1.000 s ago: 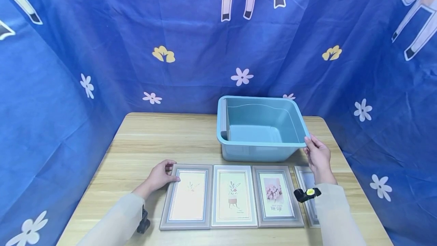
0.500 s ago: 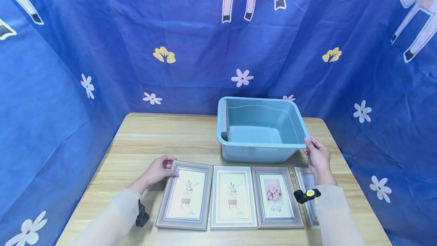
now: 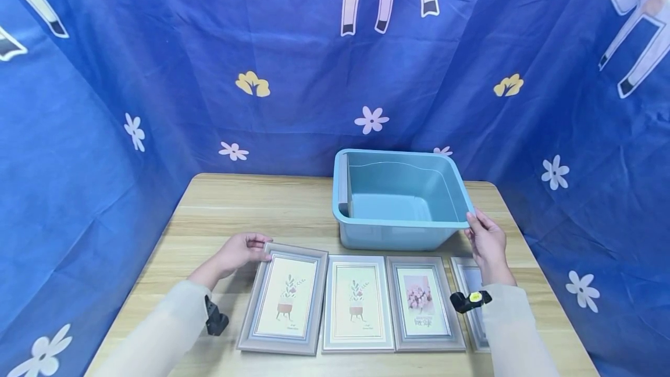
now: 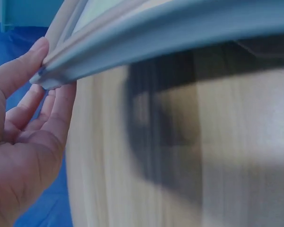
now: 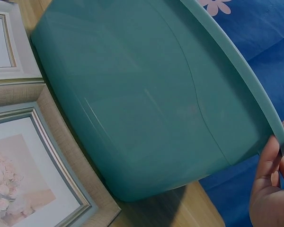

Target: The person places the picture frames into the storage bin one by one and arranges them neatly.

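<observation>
My left hand (image 3: 238, 253) pinches the far left corner of the leftmost picture frame (image 3: 285, 301), thumb on top and fingers beneath. In the left wrist view that frame's edge (image 4: 132, 47) is raised above the wood, with a shadow below. The frame is grey-brown with a potted-plant print. My right hand (image 3: 488, 243) holds the near right corner of the blue-green plastic tub (image 3: 398, 235) by its rim. Inside the tub, a grey frame-like piece (image 3: 343, 182) stands on edge against the left wall.
Right of the held frame lie a pale frame (image 3: 358, 307) with a similar plant print and a grey-brown frame (image 3: 395, 319) with a pink flower print. Another pale frame (image 3: 463, 272) is partly hidden under my right forearm. A blue patterned curtain (image 3: 303, 103) surrounds the wooden table (image 3: 251, 202).
The leftmost frame's far edge has risen and the frame has tilted and turned slightly, my left hand moving up with it. My right hand and the tub have stayed in place.
</observation>
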Demonstrator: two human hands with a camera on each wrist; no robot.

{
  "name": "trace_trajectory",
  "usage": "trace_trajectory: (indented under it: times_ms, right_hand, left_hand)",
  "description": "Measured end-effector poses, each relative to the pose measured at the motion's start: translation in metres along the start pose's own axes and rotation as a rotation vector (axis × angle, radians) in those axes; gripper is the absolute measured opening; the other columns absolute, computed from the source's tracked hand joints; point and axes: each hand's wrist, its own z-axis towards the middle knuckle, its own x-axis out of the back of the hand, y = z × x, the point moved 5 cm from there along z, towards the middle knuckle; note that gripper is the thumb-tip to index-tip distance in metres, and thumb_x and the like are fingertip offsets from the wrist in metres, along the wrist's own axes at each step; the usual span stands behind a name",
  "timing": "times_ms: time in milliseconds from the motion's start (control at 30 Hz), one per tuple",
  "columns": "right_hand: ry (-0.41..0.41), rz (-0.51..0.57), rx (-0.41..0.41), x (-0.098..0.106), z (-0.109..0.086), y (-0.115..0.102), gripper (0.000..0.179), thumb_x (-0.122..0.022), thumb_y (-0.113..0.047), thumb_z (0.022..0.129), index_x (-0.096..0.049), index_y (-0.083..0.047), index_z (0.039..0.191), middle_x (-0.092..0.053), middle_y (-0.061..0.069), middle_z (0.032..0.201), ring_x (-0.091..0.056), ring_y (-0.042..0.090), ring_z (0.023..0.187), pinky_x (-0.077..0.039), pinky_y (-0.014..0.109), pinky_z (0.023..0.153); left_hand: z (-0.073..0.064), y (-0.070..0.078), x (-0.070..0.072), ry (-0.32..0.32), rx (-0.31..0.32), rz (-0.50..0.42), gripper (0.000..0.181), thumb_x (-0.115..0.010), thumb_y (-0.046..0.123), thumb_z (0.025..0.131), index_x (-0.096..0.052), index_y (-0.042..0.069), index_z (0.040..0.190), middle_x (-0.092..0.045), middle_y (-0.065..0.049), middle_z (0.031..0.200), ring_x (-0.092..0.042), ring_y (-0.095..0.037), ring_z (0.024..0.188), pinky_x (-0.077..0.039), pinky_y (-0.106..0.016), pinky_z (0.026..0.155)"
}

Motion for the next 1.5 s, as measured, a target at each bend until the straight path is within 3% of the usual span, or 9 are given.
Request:
trace_trajectory:
  times_ms: [167, 400, 567, 767, 1200, 1500]
  right_hand:
    - [0.009, -0.007, -0.037, -0.001, 0.000, -0.002, 0.059, -0.069, -0.010, 0.087, -0.043, 0.003, 0.139, -0.064, -0.005, 0.090, -0.058, 0.003, 0.069, -0.050, 0.012, 0.057]
    - [0.025, -0.006, -0.039, 0.001, 0.003, 0.000, 0.056, -0.069, -0.009, 0.087, -0.046, 0.003, 0.137, -0.063, -0.003, 0.093, -0.059, 0.004, 0.069, -0.051, 0.013, 0.058]
    - [0.019, -0.013, -0.040, 0.001, 0.002, 0.000, 0.057, -0.068, -0.009, 0.087, -0.045, 0.003, 0.138, -0.061, -0.003, 0.095, -0.058, 0.003, 0.069, -0.051, 0.012, 0.058]
    - [0.025, -0.015, -0.051, 0.001, 0.003, 0.001, 0.055, -0.068, -0.009, 0.087, -0.047, 0.002, 0.137, -0.061, -0.002, 0.097, -0.057, 0.003, 0.068, -0.051, 0.012, 0.057]
    - [0.019, -0.007, -0.056, 0.001, 0.001, 0.001, 0.056, -0.068, -0.009, 0.087, -0.046, 0.002, 0.138, -0.063, -0.003, 0.094, -0.058, 0.004, 0.069, -0.051, 0.012, 0.058]
    - [0.027, -0.020, -0.050, 0.002, 0.002, 0.002, 0.055, -0.068, -0.009, 0.087, -0.047, 0.002, 0.137, -0.063, -0.002, 0.094, -0.058, 0.004, 0.068, -0.051, 0.012, 0.059]
  left_hand:
    - [0.000, 0.009, 0.003, -0.019, -0.019, -0.014, 0.054, -0.078, 0.007, 0.077, -0.055, -0.013, 0.122, -0.064, -0.017, 0.106, -0.060, -0.023, 0.096, -0.054, -0.025, 0.080]
    - [-0.001, 0.022, 0.006, -0.065, -0.030, -0.116, 0.054, -0.076, -0.001, 0.077, -0.052, -0.017, 0.123, -0.065, -0.016, 0.100, -0.062, -0.018, 0.089, -0.056, -0.030, 0.079]
    - [-0.004, 0.035, 0.007, -0.110, -0.013, -0.134, 0.053, -0.073, 0.001, 0.080, -0.049, -0.018, 0.123, -0.066, -0.015, 0.098, -0.064, -0.019, 0.086, -0.056, -0.031, 0.079]
    - [-0.005, 0.049, 0.013, -0.089, -0.006, -0.089, 0.051, -0.074, 0.005, 0.080, -0.051, -0.017, 0.120, -0.064, -0.011, 0.093, -0.063, -0.018, 0.083, -0.056, -0.029, 0.078]
    - [-0.010, 0.079, 0.024, -0.102, -0.046, -0.109, 0.045, -0.069, 0.005, 0.086, -0.050, -0.016, 0.121, -0.061, -0.007, 0.094, -0.062, -0.014, 0.084, -0.055, -0.028, 0.079]
    - [-0.013, 0.101, 0.029, -0.028, -0.057, -0.089, 0.041, -0.069, 0.002, 0.084, -0.053, -0.016, 0.117, -0.061, -0.003, 0.089, -0.060, -0.010, 0.079, -0.055, -0.026, 0.074]
